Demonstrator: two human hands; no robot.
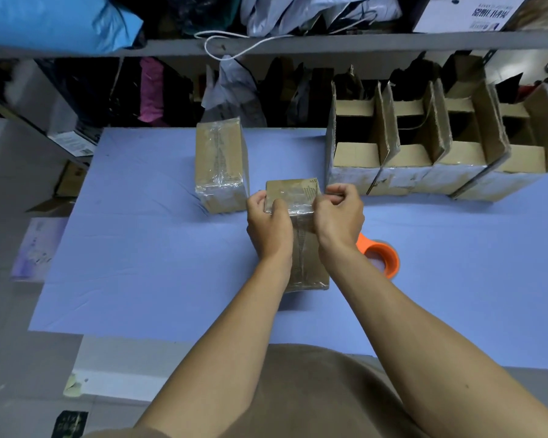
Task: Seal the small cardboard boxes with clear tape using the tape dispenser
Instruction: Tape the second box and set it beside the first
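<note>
A small cardboard box (299, 197) with clear tape over its top stands in the middle of the blue table (140, 248). My left hand (268, 222) grips its left side, thumb pressing on the taped top. My right hand (339, 216) holds the right side, fingers pinched at the upper right edge. An orange tape dispenser (381, 256) lies on the table just right of my right wrist, partly hidden by it. A second taped cardboard box (220, 167) rests behind and to the left.
A row of open cardboard bins (424, 153) stands at the back right of the table. A shelf (329, 42) with bags hangs above the far edge. More boxes and papers (35, 248) lie on the floor at the left.
</note>
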